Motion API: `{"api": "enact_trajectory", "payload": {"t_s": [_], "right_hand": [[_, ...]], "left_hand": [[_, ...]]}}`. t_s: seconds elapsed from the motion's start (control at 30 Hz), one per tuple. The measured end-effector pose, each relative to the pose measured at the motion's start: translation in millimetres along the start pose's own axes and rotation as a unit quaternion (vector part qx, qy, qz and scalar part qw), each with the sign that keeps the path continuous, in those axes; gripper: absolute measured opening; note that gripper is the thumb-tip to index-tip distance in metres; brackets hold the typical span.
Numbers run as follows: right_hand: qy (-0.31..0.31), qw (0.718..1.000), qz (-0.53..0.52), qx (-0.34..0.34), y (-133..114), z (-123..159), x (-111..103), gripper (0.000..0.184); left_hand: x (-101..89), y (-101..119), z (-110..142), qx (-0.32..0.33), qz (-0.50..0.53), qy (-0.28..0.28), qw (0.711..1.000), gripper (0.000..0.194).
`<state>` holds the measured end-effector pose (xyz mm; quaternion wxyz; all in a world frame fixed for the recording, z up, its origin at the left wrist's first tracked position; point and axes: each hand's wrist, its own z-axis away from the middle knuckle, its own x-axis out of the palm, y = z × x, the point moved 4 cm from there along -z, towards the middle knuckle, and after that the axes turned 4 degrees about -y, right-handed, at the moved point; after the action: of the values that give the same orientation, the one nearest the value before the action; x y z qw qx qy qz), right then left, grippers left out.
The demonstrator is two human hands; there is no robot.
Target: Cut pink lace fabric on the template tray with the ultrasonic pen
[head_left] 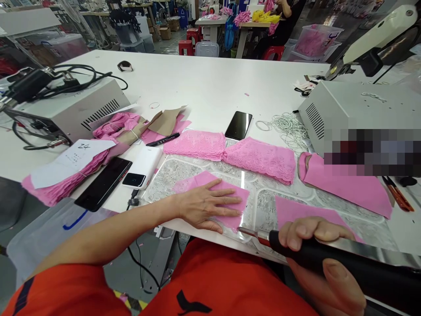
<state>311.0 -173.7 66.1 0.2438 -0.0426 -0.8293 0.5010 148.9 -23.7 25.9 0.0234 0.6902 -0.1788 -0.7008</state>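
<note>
My left hand (210, 204) lies flat with spread fingers on a pink fabric piece (243, 199). A strip of pink lace shows at the piece's left end. Beneath is a clear plate (169, 173) with rounded outlines over a mottled surface. My right hand (320, 228) is wrapped round a black handheld tool (304, 254) with a narrow metal tip. That tip points left, at the lower right edge of the fabric; whether it touches, I cannot tell. Behind the tool lies another pink piece (305, 210). Two stacks of pink lace, a left stack (195, 145) and a right stack (263, 159), lie beyond my hands.
A folded pink bundle (348, 182), orange-handled snips (399, 195) and a grey box (358, 105) stand right. White elastic loops (287, 127) and a phone (239, 125) lie behind. Leftward are a power bank (144, 166), a second phone (103, 183), tied bundles (77, 169) and another grey box (82, 103).
</note>
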Motion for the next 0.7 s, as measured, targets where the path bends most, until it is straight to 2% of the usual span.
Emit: {"api": "enact_trajectory", "payload": {"t_s": [0.2,0.37,0.53,0.7], "right_hand": [[-0.010,1.000,0.014,0.001,0.3,-2.2,3.7,0.011],[0.002,1.000,0.013,0.000,-2.2,-3.9,2.9,0.014],[0.009,0.999,0.010,-0.032,-1.4,-13.1,5.7,0.017],[-0.003,0.999,0.040,-0.033,1.4,-22.6,6.5,0.014]], "left_hand": [[0.0,0.4,-0.8,-0.004,0.003,-0.004,1.000,0.058],[-4.3,0.2,0.9,-0.018,0.000,-0.018,1.000,0.059],[-17.7,-4.1,17.1,-0.061,-0.012,-0.004,0.998,0.057],[-21.1,-10.7,37.3,-0.114,-0.025,0.004,0.993,0.040]]}}
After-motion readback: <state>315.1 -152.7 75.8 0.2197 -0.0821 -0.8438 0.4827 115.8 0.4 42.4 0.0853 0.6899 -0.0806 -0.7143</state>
